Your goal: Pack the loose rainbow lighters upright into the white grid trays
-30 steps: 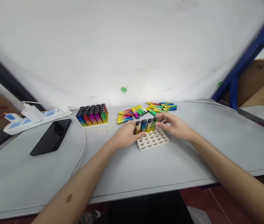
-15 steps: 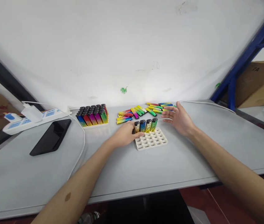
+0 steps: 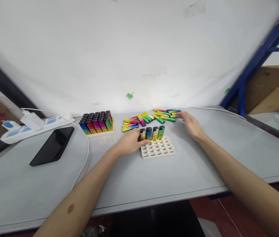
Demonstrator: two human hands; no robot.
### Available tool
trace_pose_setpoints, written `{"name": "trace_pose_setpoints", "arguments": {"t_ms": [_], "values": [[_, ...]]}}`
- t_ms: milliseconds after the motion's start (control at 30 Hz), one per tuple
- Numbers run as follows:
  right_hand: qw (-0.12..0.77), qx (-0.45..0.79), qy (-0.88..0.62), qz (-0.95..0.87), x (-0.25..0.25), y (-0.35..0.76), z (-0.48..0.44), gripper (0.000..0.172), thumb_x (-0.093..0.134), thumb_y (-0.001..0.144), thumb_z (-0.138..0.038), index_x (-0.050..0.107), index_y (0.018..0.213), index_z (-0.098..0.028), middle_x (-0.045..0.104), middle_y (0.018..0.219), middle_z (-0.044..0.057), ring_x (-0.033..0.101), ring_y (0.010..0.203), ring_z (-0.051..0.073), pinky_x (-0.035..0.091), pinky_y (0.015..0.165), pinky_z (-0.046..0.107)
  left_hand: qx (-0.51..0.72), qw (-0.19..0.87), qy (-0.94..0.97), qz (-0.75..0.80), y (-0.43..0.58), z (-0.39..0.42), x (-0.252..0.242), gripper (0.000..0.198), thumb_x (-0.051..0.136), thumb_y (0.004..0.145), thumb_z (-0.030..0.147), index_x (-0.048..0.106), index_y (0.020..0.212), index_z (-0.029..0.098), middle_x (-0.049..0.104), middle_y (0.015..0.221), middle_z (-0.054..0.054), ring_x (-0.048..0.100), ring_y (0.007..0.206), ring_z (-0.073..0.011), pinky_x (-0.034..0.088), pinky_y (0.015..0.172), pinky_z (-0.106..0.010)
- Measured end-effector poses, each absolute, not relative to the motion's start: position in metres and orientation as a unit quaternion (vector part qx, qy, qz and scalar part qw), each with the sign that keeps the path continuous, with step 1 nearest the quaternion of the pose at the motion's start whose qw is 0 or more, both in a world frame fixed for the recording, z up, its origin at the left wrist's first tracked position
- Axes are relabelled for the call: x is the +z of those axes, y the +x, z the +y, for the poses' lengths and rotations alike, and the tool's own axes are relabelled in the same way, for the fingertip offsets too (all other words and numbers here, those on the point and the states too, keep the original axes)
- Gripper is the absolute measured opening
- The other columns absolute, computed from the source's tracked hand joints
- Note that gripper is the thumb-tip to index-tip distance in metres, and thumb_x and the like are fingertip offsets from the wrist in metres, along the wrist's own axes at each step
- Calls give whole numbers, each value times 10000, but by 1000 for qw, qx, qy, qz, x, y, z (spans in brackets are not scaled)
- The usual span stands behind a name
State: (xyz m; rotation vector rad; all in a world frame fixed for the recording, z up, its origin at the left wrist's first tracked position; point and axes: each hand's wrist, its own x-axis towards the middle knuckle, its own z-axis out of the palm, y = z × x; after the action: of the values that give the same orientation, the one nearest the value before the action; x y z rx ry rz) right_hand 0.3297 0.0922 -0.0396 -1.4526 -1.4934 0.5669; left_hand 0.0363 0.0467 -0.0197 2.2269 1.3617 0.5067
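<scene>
A white grid tray (image 3: 157,149) lies on the grey table (image 3: 139,177), with several rainbow lighters (image 3: 152,133) upright in its far row. My left hand (image 3: 129,144) rests curled against the tray's left side, touching the leftmost lighter. My right hand (image 3: 190,124) reaches to the far right, its fingers down on the loose rainbow lighters (image 3: 165,114) lying flat there. The fingertips are blurred and partly hidden, so a grip cannot be made out.
A full tray of upright rainbow lighters (image 3: 97,122) stands at the back left. More loose lighters (image 3: 132,121) lie behind the grid tray. A black phone (image 3: 52,145), a white power strip (image 3: 28,126) and a white cable (image 3: 86,154) are at left. A blue rack (image 3: 250,69) and cardboard boxes (image 3: 270,89) stand at right.
My right hand left the grid tray and moved back and right onto the loose lighters. The left hand stayed beside the tray.
</scene>
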Motion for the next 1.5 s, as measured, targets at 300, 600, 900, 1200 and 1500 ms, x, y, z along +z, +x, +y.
{"name": "trace_pose_setpoints", "arguments": {"t_ms": [300, 600, 900, 1200, 1500], "values": [[206, -19, -711, -673, -54, 345, 99, 505, 426, 864, -224, 579, 1328, -97, 571, 1301, 215, 491, 1187, 396, 393, 981, 508, 177, 258, 815, 488, 35, 47, -20, 383, 600, 815, 522, 433, 667, 211, 480, 622, 28, 429, 557, -141, 279, 489, -287], [184, -45, -673, -715, -57, 333, 101, 454, 432, 915, -377, 603, 1282, -172, 575, 1297, 162, 477, 1154, 366, 408, 944, 486, 181, 247, 812, 497, 37, 46, -20, 475, 601, 805, 540, 340, 567, 222, 393, 555, 30, 373, 516, -141, 244, 488, -299], [332, 99, -688, -637, -42, 330, 91, 254, 664, 776, -408, 645, 891, -181, 646, 1051, 123, 552, 1049, 308, 430, 911, 429, 181, 245, 811, 500, 37, 46, -20, 456, 607, 810, 524, 353, 595, 213, 413, 571, 31, 378, 521, -128, 249, 485, -285], [524, 544, -461, -467, -11, 301, 59, 254, 621, 861, -472, 491, 899, -257, 537, 693, -31, 461, 499, 108, 389, 435, 226, 180, 236, 817, 495, 37, 48, -23, 460, 610, 816, 517, 338, 609, 210, 388, 594, 37, 368, 529, -120, 247, 486, -277], [474, 646, -420, -426, -9, 296, 55, 296, 433, 960, -401, 651, 991, -203, 453, 745, -1, 416, 562, 105, 382, 442, 211, 183, 225, 819, 495, 38, 49, -24, 442, 618, 808, 537, 380, 634, 208, 456, 619, 30, 408, 541, -126, 266, 498, -277]]}}
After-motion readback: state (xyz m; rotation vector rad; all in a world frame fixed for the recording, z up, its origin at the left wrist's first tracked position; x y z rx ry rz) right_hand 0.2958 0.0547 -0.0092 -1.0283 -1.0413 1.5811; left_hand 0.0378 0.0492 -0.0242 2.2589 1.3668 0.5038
